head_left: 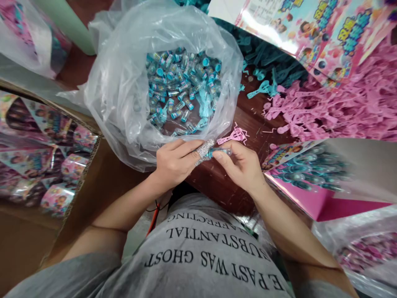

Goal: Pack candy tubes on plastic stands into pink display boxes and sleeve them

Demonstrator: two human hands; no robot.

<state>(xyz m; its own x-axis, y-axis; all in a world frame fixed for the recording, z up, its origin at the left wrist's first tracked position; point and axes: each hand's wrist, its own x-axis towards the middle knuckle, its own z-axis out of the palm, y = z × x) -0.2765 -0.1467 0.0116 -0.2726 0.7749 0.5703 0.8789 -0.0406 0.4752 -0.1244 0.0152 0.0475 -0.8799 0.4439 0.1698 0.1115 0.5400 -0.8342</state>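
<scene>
My left hand (175, 161) and my right hand (240, 163) meet at the near edge of a dark red table (214, 178). Both pinch one small clear tube with a blue cap (218, 152) between them. The fingertips of my left hand wear grey patterned finger covers (204, 150). Just past my hands a small pink plastic wand (235, 135) lies on the table. Behind it stands an open clear plastic bag (124, 82) holding several more blue-capped tubes (181, 89).
A heap of pink plastic wands (335, 107) and teal ones (266, 66) covers the right of the table. Printed cards (313, 25) lie at the far right. A pink tray of packed tubes (307, 174) sits right; a cardboard box of printed packs (40, 161) stands left.
</scene>
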